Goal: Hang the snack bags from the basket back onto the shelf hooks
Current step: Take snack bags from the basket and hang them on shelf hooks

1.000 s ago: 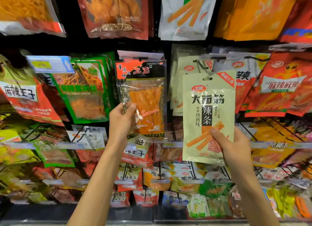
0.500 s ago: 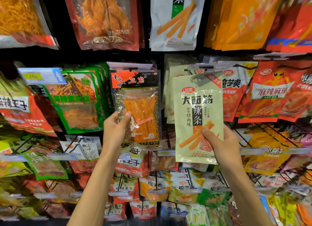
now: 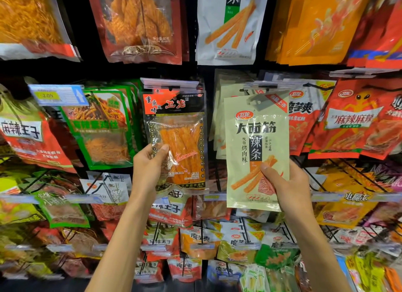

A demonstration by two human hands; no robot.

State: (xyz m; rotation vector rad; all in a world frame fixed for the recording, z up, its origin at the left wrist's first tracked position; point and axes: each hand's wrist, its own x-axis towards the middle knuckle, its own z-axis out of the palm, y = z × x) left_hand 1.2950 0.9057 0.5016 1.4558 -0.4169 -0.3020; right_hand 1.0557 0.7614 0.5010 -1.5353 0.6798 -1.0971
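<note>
Nearest you, your left hand (image 3: 150, 167) pinches the lower left edge of a clear bag (image 3: 180, 143), with the thumb on the front and the fingers curled behind. Its crinkly see-through film shows flat orange strips under a red-and-black printed header. Your right hand (image 3: 287, 182) grips the lower right corner of a pale bag (image 3: 256, 143). The thumb presses on its smooth matte front and the fingers are hidden behind. This flat rectangular pouch is printed with long orange sticks.

You hold both bags upright, side by side and apart, in front of the middle row of hanging packets. The top of the clear bag sits just under a clear plastic tag (image 3: 169, 84), and the top of the pale bag sits under another. You cannot tell whether either bag is threaded on.

Farther back, a glossy green bag (image 3: 104, 126) hangs to the left and red bags (image 3: 356, 119) hang to the right. A white bag (image 3: 226, 30) hangs in the row above.
</note>
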